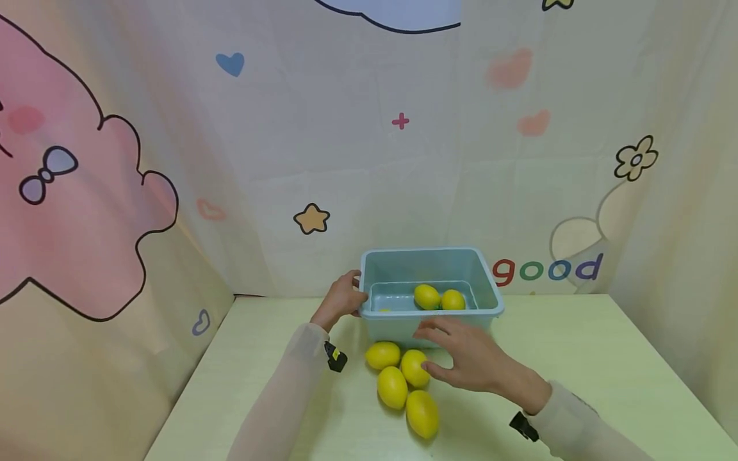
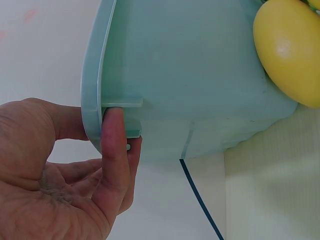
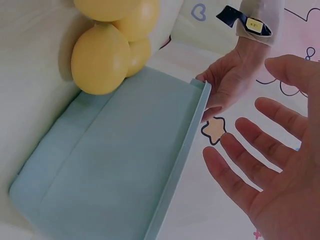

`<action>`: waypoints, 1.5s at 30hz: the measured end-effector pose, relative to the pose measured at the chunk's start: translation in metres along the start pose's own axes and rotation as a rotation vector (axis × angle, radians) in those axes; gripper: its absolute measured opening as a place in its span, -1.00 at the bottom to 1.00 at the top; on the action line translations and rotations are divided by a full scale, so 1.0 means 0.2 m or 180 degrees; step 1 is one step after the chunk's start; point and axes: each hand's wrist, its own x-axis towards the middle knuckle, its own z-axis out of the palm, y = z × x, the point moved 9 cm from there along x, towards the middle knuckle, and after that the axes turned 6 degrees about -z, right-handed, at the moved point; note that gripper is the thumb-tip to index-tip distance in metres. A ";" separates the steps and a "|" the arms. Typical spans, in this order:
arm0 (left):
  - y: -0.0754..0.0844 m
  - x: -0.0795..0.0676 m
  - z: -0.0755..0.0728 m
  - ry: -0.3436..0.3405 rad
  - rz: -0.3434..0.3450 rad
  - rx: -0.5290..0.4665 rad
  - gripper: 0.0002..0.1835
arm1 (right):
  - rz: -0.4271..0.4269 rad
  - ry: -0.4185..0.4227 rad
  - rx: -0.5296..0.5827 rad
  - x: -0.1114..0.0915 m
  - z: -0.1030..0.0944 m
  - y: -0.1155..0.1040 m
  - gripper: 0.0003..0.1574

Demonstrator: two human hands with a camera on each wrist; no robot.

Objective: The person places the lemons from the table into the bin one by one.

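A light-blue plastic bin (image 1: 398,328) stands toward the back of the table, with two yellow lemons (image 1: 427,297) plain to see inside and a sliver of another behind its front wall. My left hand (image 1: 341,298) grips the bin's left rim; in the left wrist view its fingers curl under the rim (image 2: 91,75). Over the loose lemons and in front of the bin hovers my right hand (image 1: 469,355), fingers spread and holding nothing. Several lemons (image 1: 392,387) lie clustered on the table before the bin. The right wrist view shows the right hand (image 3: 270,165) with an empty palm.
The pale table (image 1: 248,384) runs up to a printed curtain (image 1: 346,160) just behind the bin. More curtain hangs along the left and right sides. Each sleeve carries a small black strap device, such as the one (image 1: 524,427) at the right wrist.
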 end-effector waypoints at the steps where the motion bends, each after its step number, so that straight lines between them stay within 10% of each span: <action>1: 0.00 0.00 0.00 0.0000 -0.0003 0.0008 -0.34 | -0.0013 -0.0017 0.0000 -0.01 0.01 0.00 -0.53; 45: 0.00 0.00 0.00 0.0000 -0.0035 0.0024 -0.34 | 0.0207 -0.1313 0.0590 -0.20 0.43 -0.09 -0.47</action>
